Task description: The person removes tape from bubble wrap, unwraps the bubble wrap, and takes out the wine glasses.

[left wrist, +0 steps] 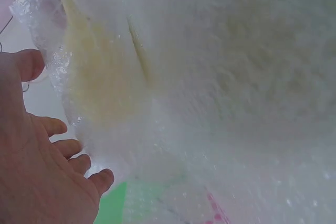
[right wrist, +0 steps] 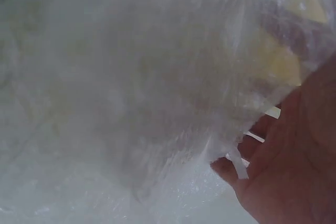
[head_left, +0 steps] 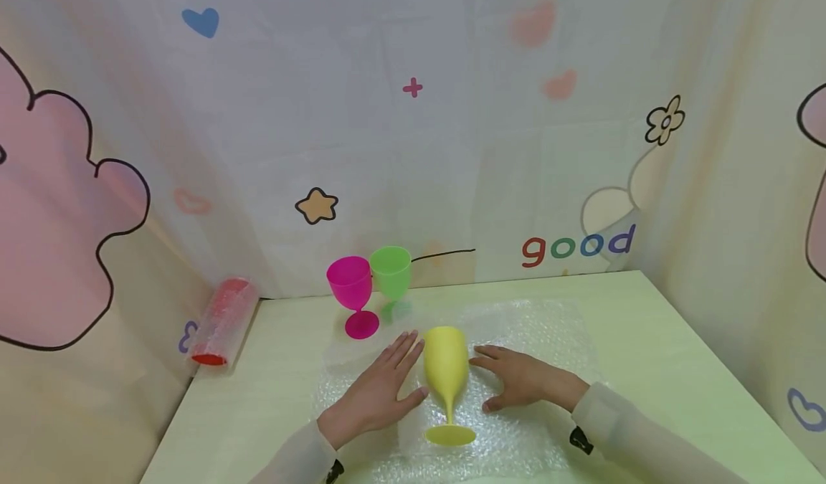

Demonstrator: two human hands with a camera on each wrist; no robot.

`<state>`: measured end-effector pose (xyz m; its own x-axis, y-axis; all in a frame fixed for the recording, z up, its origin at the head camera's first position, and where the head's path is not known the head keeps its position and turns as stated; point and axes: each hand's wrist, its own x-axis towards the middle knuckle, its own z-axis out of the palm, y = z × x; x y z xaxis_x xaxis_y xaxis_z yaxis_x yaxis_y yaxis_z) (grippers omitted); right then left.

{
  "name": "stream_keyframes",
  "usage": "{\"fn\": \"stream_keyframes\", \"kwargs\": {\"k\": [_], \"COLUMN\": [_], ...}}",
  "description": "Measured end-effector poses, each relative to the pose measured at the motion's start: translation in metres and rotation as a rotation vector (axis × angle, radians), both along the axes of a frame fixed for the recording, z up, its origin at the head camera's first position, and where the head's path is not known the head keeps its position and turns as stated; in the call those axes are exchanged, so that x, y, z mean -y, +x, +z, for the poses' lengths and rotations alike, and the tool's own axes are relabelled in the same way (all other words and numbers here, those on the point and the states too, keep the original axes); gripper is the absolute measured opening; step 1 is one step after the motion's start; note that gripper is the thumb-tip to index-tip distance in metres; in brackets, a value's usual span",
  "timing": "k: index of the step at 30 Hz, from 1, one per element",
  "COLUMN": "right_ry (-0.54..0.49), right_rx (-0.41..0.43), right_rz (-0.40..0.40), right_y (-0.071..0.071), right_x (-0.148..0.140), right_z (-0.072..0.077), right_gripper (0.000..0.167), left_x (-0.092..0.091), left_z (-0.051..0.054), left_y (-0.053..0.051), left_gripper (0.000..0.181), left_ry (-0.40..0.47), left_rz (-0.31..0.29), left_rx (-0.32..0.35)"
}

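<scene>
Yellow cup (head_left: 445, 358): lying on its side between both hands, rim at twelve o'clock, round foot at six; blurred through cloudy plastic in the left wrist view.
Left hand (head_left: 381, 394): at nine o'clock from the yellow cup, fingers long and nearly straight, thumb spread towards the stem; hold of nothing; fingertips just beside the bowl, cannot tell whether touching.
Right hand (head_left: 516, 375): at three o'clock from the yellow cup, fingers loosely stretched towards the bowl, thumb apart and lower; also hold of nothing; contact with the plastic beneath, cannot tell.
Bubble wrap (head_left: 535, 333): spread under the yellow cup and below both hands; filling most of both wrist views.
Pink cup (head_left: 349, 283): upright at ten o'clock from the yellow cup.
Green cup (head_left: 391, 272): upright at eleven o'clock, just behind the pink cup.
Red bundle (head_left: 226, 319): wrapped in clear plastic, lying near the table (head_left: 652, 369) edge, between nine and ten o'clock.
Curtain (head_left: 413, 154): behind the table, "good" printed at one o'clock from the yellow cup.
</scene>
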<state>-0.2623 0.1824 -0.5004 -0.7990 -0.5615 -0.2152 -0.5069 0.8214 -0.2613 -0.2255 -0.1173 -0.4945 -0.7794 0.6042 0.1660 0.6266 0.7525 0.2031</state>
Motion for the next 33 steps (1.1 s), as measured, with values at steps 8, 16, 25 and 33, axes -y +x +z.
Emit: {"fn": "stream_keyframes", "kwargs": {"k": [8, 16, 25, 33], "right_ry": [0.018, 0.020, 0.024, 0.013], "right_rx": [0.017, 0.033, 0.040, 0.040], "right_rz": [-0.026, -0.032, -0.044, -0.040], "right_y": [0.001, 0.000, 0.000, 0.002], "right_x": [0.000, 0.000, 0.002, -0.001], "right_z": [0.002, 0.002, 0.002, 0.001], "right_gripper": [0.086, 0.085, 0.085, 0.087], "left_x": [0.017, 0.026, 0.034, 0.045], "left_z": [0.000, 0.001, 0.000, -0.007], "left_y": [0.003, 0.003, -0.002, -0.009], "left_gripper": [0.080, 0.087, 0.095, 0.104], "left_ry": [-0.066, -0.216, -0.237, -0.258], "left_rz": [0.028, 0.030, 0.045, 0.092], "left_rx": [-0.020, -0.090, 0.082, 0.209]}}
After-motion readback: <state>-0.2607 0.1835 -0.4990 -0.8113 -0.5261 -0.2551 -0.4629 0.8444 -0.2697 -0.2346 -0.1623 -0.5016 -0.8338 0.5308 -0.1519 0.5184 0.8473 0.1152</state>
